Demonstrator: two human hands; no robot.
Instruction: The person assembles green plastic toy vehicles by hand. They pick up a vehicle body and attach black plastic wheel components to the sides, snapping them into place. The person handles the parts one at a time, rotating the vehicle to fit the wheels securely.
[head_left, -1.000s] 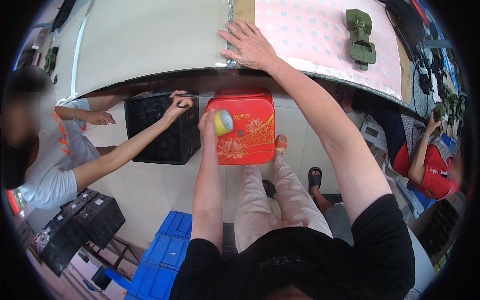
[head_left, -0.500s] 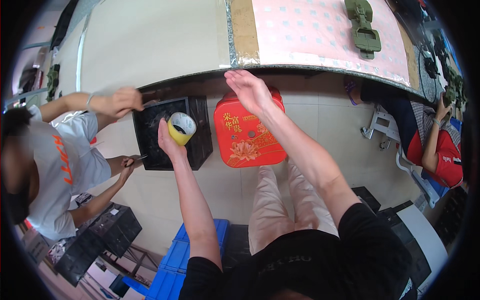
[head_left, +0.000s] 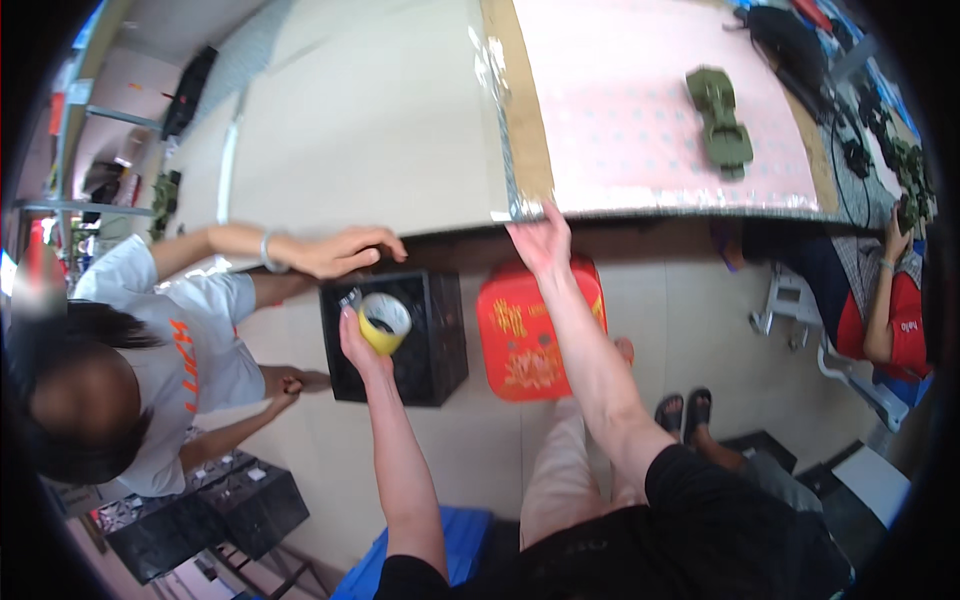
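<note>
Tape roll (head_left: 384, 342) in left hand (head_left: 362, 350), seen over black crate (head_left: 438, 345)

Gripping yellow side of roll, with fingers bent round and partly hidden behind it. Faint print on pale core, too small to read. At front edge of table (head_left: 380, 120) with right hand (head_left: 543, 240): some fingers hidden, cannot tell if pinching or resting. Gold lettering, blurred, above flowers on red stool (head_left: 518, 347). Bold orange lettering across white shirt (head_left: 160, 365) at left; small pale lettering on red garment (head_left: 905, 342), far right.
</note>
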